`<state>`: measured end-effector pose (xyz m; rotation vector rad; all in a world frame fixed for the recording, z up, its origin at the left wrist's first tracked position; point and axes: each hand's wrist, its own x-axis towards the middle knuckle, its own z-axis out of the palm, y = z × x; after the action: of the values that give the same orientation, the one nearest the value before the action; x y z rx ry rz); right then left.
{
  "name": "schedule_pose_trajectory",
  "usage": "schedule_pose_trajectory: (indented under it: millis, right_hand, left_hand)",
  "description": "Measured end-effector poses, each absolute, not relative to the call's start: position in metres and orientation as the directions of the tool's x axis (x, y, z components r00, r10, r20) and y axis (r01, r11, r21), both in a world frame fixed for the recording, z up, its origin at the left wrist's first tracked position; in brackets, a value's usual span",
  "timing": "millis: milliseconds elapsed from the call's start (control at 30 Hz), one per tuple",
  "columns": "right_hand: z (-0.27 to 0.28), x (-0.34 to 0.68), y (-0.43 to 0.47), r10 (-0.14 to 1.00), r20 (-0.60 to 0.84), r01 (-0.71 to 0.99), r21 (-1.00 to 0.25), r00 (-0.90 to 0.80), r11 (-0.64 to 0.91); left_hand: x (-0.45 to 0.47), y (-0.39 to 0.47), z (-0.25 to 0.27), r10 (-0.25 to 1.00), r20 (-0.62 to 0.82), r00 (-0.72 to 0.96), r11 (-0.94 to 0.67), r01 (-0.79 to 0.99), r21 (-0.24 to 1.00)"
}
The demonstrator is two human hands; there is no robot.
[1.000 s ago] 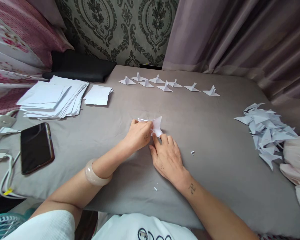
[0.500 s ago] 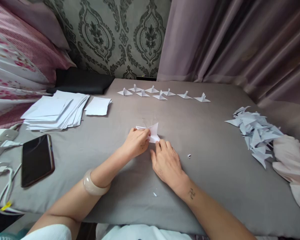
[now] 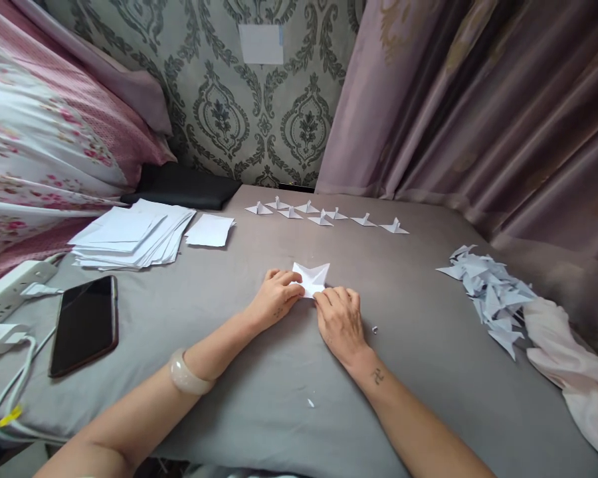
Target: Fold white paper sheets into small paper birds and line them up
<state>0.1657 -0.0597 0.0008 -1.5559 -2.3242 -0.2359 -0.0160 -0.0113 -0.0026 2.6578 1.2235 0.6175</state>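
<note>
A creased square of white paper (image 3: 313,277) lies at the middle of the table, its far corners standing up in points. My left hand (image 3: 279,292) grips its left side, fingers bent over the edge. At its near right corner, my right hand (image 3: 339,317) has its fingertips closed on the paper. Part of the sheet is hidden under the fingers. Farther back, several small folded paper cranes (image 3: 321,219) stand in loose rows. To the right, a heap of folded white paper pieces (image 3: 493,292) rests beside a pale cloth.
Stacked white sheets (image 3: 124,239) and a smaller pile of paper squares (image 3: 210,230) are at the back left. A phone (image 3: 84,325), a power strip (image 3: 14,292) and cables lie at the left edge. Small paper scraps (image 3: 375,330) dot the grey tabletop (image 3: 259,411). A pale cloth (image 3: 568,358) is at the right.
The view has tilted upward, showing more wall. The paper has spread wider, with more of its creased inner face showing. My right hand's fingers have drawn in at its right corner.
</note>
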Motion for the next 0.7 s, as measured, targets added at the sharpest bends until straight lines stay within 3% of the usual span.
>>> schedule_pose_trajectory:
  millis: [233,367,700]
  right_hand:
    - [0.009,0.157,-0.064,0.883,0.280,0.926,0.067,-0.375,0.372]
    - [0.016,0.149,-0.065,0.901,0.206,0.923,0.144,-0.382,0.358]
    - [0.022,0.141,-0.059,0.885,0.093,0.874,0.234,-0.456,0.425]
  left_hand:
    - [-0.021,-0.022,-0.001,0.826,0.293,0.481,-0.553,0.792,0.258]
    - [-0.027,-0.028,0.002,0.869,0.282,0.405,-0.483,0.820,0.309]
    - [-0.023,-0.036,0.001,0.827,0.213,0.521,-0.562,0.784,0.265]
